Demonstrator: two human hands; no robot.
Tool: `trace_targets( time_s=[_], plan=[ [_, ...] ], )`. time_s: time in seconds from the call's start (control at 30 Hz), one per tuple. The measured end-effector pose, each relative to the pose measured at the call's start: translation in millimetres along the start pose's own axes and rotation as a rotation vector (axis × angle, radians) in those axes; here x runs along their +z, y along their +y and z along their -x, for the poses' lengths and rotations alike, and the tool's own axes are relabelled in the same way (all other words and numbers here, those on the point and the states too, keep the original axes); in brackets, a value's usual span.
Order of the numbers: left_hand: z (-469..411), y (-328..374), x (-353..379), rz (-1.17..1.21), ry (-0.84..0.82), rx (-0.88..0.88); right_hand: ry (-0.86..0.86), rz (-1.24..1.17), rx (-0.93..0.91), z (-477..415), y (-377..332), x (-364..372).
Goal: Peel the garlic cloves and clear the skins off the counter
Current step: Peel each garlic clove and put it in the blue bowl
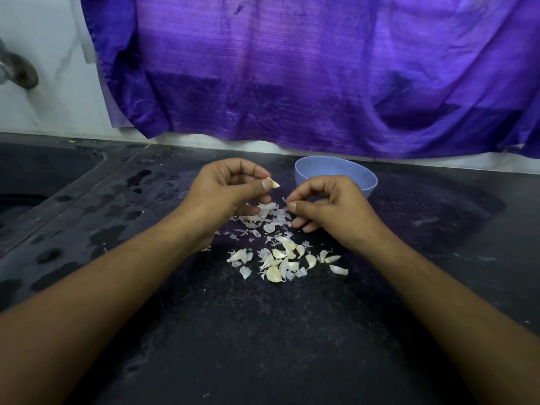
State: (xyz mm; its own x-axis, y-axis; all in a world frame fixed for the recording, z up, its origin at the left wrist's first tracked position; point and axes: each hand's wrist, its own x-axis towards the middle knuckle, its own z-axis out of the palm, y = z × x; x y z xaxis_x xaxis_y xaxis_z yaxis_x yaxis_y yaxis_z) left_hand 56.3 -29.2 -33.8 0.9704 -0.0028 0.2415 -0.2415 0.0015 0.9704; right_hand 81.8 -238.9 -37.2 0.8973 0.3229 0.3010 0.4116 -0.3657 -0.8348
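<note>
Behind right hand (330,213), blue bowl (336,171) partly hidden, contents unseen

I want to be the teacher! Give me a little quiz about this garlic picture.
1. True or false: the left hand pinches a garlic clove.
2. Where is the blue bowl? A) beyond the right hand B) in the left hand C) upside down
3. Fill in: the right hand pinches a thin scrap of garlic ____.
Key: 1 true; 2 A; 3 skin.
</note>
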Motion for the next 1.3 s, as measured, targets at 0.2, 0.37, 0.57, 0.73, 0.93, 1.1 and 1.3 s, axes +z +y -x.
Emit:
trace_targets(
  time_s=[0.2,0.37,0.57,0.73,0.93,1.1,1.3],
  plan=[
    [1.2,-0.2,0.1,-0.013,0.004,-0.013,0.03,0.037,-0.042,-0.7,-1.3,-3.0],
    [1.9,0.6,1.2,-0.024,0.001,-0.019,-0.027,0.167,-0.083,-0.2,0.7,-3.1],
    [1.6,0.4,0.3,-0.028,0.002,-0.018,-0.001,0.174,-0.103,-0.2,-1.6,-4.3],
    [1.6,-0.4,0.9,-0.043,-0.012,-0.017,0.017,0.167,-0.115,0.4,-2.5,-4.4],
    [1.4,-1.3,1.2,-0.049,-0.006,-0.018,-0.005,0.187,-0.121,-0.3,1.4,-3.8],
    [2.7,-0.9,3.7,-0.048,-0.032,-0.017,-0.032,-0.054,-0.162,2.3,-5.0,2.8],
    [7.6,2.4,7.4,-0.047,-0.104,-0.066,-0.002,-0.073,-0.241,3.1,-5.1,1.8]
  ],
)
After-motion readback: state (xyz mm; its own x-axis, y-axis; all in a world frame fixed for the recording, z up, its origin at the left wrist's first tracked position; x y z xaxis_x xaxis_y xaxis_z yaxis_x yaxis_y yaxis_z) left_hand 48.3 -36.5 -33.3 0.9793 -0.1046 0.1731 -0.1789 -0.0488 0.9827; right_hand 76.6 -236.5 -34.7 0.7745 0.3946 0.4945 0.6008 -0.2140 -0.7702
